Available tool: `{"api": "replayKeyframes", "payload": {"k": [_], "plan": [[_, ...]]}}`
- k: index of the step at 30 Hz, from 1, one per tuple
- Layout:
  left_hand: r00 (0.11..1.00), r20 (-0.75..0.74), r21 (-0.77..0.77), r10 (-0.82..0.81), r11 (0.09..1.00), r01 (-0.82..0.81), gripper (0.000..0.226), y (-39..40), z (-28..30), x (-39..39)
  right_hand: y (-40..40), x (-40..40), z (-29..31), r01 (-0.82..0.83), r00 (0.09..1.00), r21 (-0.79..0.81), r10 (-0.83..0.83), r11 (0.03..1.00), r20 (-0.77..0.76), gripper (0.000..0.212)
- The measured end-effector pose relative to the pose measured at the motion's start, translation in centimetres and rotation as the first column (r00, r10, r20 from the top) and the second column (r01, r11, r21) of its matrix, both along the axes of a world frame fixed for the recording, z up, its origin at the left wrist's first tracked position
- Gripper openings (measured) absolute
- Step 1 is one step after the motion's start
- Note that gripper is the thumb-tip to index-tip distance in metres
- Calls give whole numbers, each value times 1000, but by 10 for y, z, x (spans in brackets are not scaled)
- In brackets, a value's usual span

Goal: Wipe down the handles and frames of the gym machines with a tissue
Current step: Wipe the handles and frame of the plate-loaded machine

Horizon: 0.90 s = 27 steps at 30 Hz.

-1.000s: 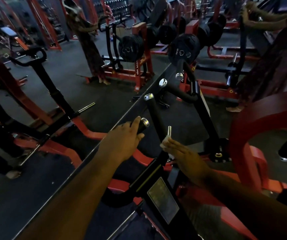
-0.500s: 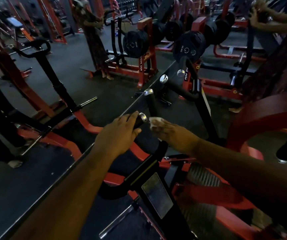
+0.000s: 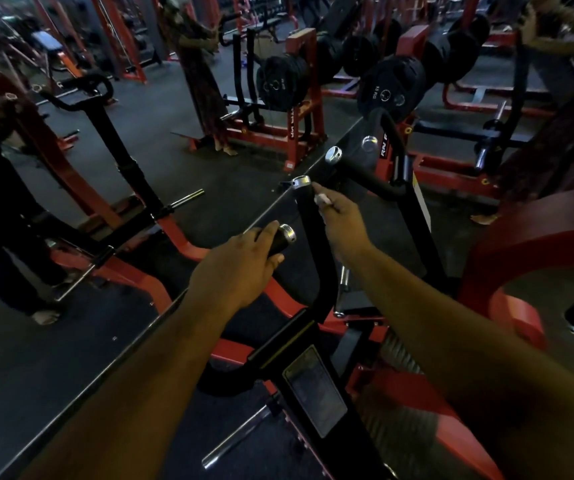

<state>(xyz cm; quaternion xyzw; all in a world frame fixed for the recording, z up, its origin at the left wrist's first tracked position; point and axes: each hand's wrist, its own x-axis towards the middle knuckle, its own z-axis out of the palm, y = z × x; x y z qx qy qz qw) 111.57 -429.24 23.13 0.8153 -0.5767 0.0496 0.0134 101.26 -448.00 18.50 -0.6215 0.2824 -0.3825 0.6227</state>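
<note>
A black gym machine with chrome-capped handles stands in front of me against a wall mirror. My left hand [image 3: 240, 268] grips the lower short handle [image 3: 283, 237], its chrome end sticking out past my fingers. My right hand [image 3: 342, 225] pinches a small white tissue [image 3: 322, 199] and presses it against the upright black handle bar [image 3: 309, 230] just below its chrome cap [image 3: 301, 182]. A further curved handle [image 3: 365, 174] sits beyond.
A large wall mirror [image 3: 70, 202] fills the left, its lower edge running diagonally. A red frame arc [image 3: 528, 244] curves at right. Racks with black weight plates [image 3: 391, 88] stand behind. Another person's arm [image 3: 562, 39] is at top right. A placard [image 3: 315, 389] sits on the machine's post.
My right hand has slid the tissue up the upright bar, from near its base to just under the chrome cap. My left hand has stayed on the lower handle.
</note>
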Motion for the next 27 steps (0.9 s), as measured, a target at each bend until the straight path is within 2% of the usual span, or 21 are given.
{"api": "replayKeyframes", "payload": {"k": [3,5,8,10,12,14,15,17,19,23,25,27], "plan": [[1000,-2,-17,3,1000,-3,63,0,-2,0,28,-16,-26,134,990,-109,-137,985,-17,34],[1000,-2,-16,-1,1000,1,64,-1,-2,1,48,-41,-51,163,986,-166,-168,972,-13,37],[999,-31,3,-10,1000,10,69,-4,-1,3,73,-84,-91,95,991,-188,-111,978,-75,51],[998,-56,7,-24,1000,24,76,-7,0,5,80,-107,-104,25,984,-214,-62,976,-166,46],[998,-39,-17,-56,998,55,82,-18,4,3,70,-122,-100,-28,974,-171,-12,985,-227,36],[996,-5,-41,-87,995,86,82,-41,10,-4,43,-123,-83,69,989,-92,-80,993,-124,26],[995,7,-44,-99,994,99,81,-54,13,-8,24,-118,-73,154,986,-54,-157,987,-54,23],[992,39,-45,-123,991,124,77,-86,21,-15,-14,-105,-43,312,950,-45,-313,949,-12,22],[991,59,-38,-124,991,126,74,-119,29,-15,-44,-88,-12,385,920,-122,-391,915,-26,28],[987,117,-6,-107,994,109,73,-173,37,-9,-86,-49,25,400,902,-334,-431,853,-19,31],[986,141,35,-87,996,83,74,-191,34,-3,-105,-26,25,289,930,-436,-359,852,-85,31],[985,155,63,-80,996,70,75,-202,27,2,-118,-8,7,88,945,-591,-255,802,-205,44]]}}
